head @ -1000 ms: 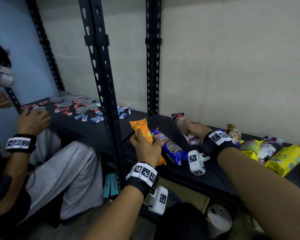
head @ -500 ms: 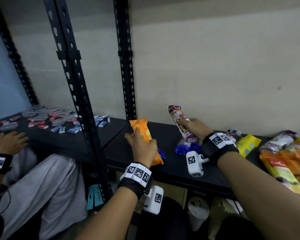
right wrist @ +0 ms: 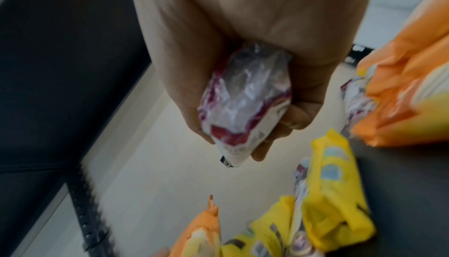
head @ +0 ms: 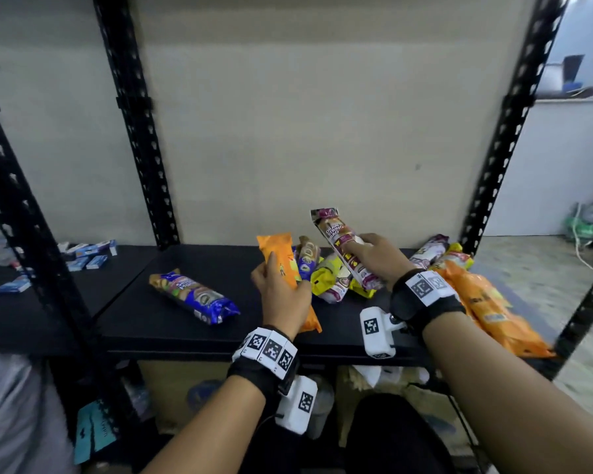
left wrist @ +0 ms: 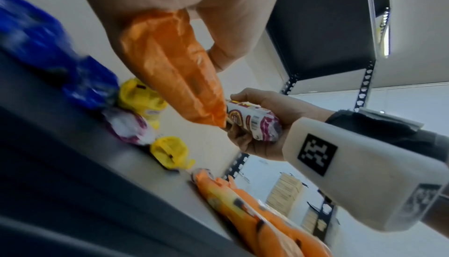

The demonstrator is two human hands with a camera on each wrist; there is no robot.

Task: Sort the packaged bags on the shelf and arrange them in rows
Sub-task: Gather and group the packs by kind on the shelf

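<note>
Head view: the left hand [head: 281, 295] gripped an orange pack [head: 277, 258], raised clear of the shelf [head: 172, 323]. The right hand [head: 374, 258] gripped a maroon pack [head: 336, 241], tilted up over an unsorted heap of yellow packs [head: 326, 278]. 1 blue pack [head: 194, 295] lay alone to the left; an orange pile [head: 486, 302] lay at the right end.

Left wrist view: fingers curled round the orange pack [left wrist: 175, 65]; the maroon pack [left wrist: 252, 120] sat in the right hand just beside it.

Right wrist view: fingers and thumb closed round the maroon pack [right wrist: 243, 107]; the picture was blurred, so the packs below were probably the yellow heap [right wrist: 335, 194].

Judgement: sorting was in hand, rows barely begun. The next move called for laying each held pack with its own kind, parallel, on bare shelf.
</note>
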